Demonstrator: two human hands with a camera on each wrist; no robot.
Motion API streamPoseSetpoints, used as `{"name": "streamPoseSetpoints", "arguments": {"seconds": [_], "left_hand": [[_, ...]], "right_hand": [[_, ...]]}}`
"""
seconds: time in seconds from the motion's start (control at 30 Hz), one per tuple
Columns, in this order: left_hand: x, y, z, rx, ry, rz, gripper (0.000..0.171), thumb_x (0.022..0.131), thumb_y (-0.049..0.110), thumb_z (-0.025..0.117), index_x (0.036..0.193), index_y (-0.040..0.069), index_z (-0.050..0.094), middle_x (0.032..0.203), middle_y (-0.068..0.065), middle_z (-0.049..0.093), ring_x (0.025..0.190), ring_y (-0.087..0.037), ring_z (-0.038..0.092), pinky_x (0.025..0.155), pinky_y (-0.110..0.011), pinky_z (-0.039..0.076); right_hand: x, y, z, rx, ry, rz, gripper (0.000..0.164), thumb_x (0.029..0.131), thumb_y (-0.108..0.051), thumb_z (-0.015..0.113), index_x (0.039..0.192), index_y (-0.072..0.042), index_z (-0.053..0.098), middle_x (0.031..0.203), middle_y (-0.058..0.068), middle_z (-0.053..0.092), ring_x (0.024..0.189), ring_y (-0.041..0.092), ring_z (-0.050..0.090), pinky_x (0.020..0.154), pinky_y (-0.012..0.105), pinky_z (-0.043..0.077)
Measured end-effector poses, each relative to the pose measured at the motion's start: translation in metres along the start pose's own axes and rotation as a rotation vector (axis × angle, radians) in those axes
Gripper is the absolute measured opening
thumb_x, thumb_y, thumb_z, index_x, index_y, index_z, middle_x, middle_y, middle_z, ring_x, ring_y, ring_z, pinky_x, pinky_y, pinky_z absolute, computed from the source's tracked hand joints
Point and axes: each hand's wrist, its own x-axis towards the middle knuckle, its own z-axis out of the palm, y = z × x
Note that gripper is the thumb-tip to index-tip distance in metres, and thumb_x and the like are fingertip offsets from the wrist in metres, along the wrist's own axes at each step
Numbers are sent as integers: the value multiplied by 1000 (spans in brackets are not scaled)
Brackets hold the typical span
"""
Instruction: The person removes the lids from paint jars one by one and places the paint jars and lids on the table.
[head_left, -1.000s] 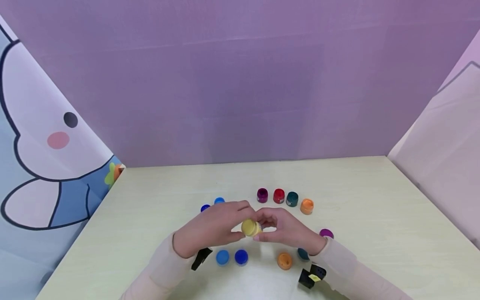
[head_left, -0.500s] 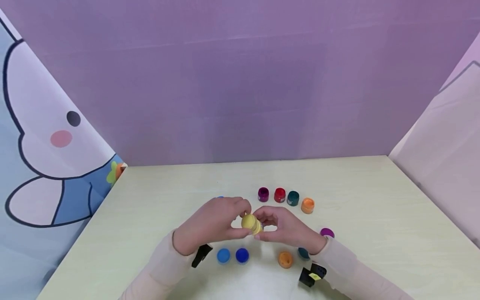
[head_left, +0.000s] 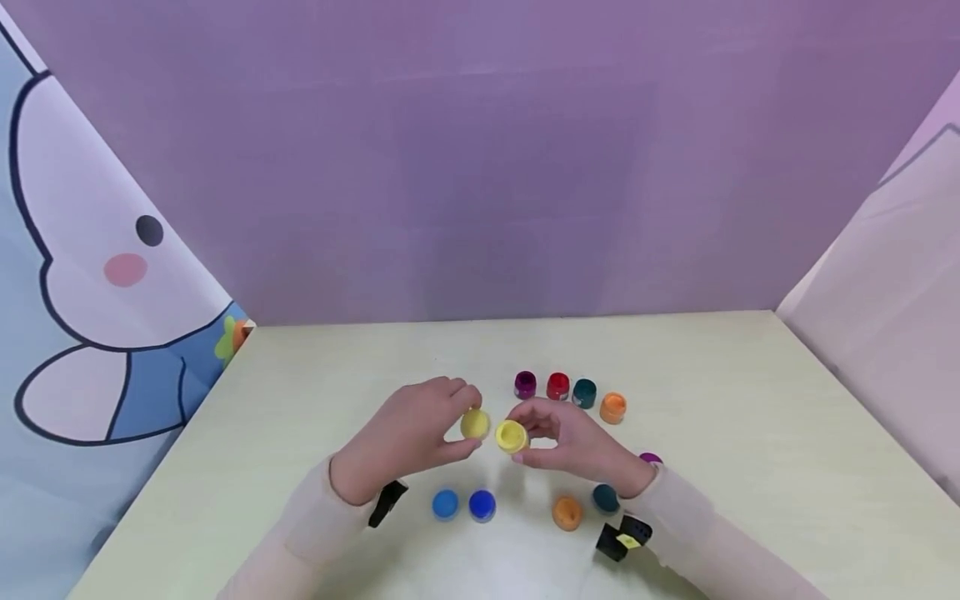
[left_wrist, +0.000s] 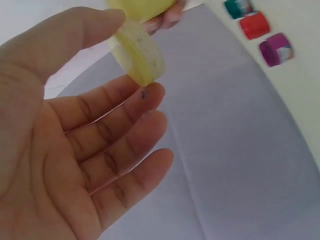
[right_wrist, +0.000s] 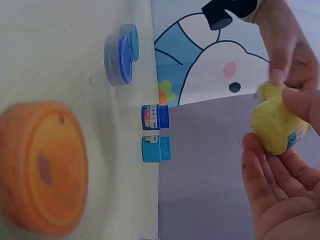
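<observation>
My left hand [head_left: 420, 427] pinches a round yellow lid [head_left: 474, 423] between thumb and fingertips. In the left wrist view the lid [left_wrist: 142, 55] stands on edge, its rim smudged. To its right, my right hand [head_left: 576, 447] holds a small yellow paint jar [head_left: 512, 437], its uncovered mouth facing the head camera. Jar and lid are a short gap apart, both raised over the table. The right wrist view shows the side of the jar [right_wrist: 272, 125] with a printed label, gripped by thumb and fingers.
Uncovered purple [head_left: 525, 384], red [head_left: 558, 386], green [head_left: 584, 393] and orange [head_left: 612, 407] jars stand behind. Nearer lie light blue [head_left: 446, 505], dark blue [head_left: 482, 505], orange [head_left: 567, 512], green [head_left: 605, 498] and purple [head_left: 650, 457] lids. Two blue jars [right_wrist: 156, 117] show in the right wrist view.
The yellow lid has come off the jar and moved left with my left hand. My right hand has tipped the jar's mouth toward the head camera.
</observation>
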Motion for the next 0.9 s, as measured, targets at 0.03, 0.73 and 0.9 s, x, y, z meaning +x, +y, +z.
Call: {"name": "streamPoseSetpoints", "arguments": {"seconds": [0.03,0.73,0.9], "left_hand": [[-1,-1,2,18,-12,5,31,79,32,75,96,11,60,77,6,56,62,-7,44,54,-16,42],[-42,-17,38,-33,-500,-221,31,65,15,84,81,16,58,69,8,47,61,-11,41,57,-23,38],[-50,-17,41,-144,-554,-243,32,63,13,85,81,18,59,70,10,48,63,-9,42,61,-24,39]], "right_hand": [[0,0,0,0,1,5,35,83,-23,73,113,-11,59,106,0,63,98,15,61,90,37,50],[0,-4,-2,-1,45,31,33,85,-20,70,113,-6,59,106,4,63,96,19,60,90,46,49],[1,-3,-3,-8,46,38,33,85,-21,70,113,-6,59,106,3,63,96,18,60,91,38,50]]}}
